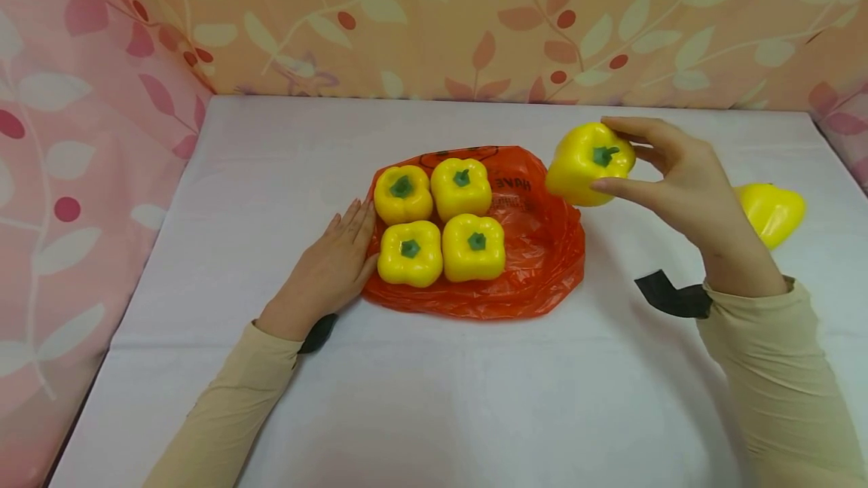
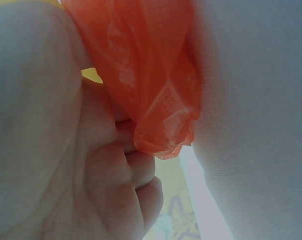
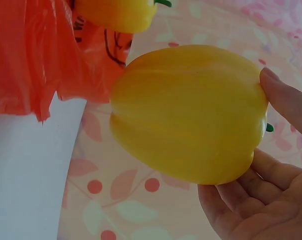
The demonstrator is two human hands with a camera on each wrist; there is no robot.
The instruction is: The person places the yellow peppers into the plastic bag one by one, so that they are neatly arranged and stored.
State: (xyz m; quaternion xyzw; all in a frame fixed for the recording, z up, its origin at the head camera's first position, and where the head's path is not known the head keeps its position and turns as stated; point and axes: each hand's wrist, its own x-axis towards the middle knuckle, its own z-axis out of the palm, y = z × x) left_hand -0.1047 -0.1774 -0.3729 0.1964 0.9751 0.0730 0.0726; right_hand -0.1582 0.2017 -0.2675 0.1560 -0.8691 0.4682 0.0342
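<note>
My right hand (image 1: 685,179) grips a yellow bell pepper (image 1: 579,168) between thumb and fingers, above the table at the right edge of a red plastic bag (image 1: 536,269). In the right wrist view the held pepper (image 3: 191,115) shows its smooth side, with the green stem toward the palm. Several yellow bell peppers stand stem-up on the bag's left part, among them a front one (image 1: 410,254). My left hand (image 1: 332,258), fingers extended, rests against the bag's left edge. In the left wrist view red plastic (image 2: 146,75) lies along its fingers (image 2: 108,167).
Another yellow pepper (image 1: 773,211) lies on the white tablecloth (image 1: 434,398), partly behind my right wrist. A black strap (image 1: 671,296) sticks out from the right sleeve. Leaf-patterned cloth (image 1: 434,28) rises behind the table and at its left side.
</note>
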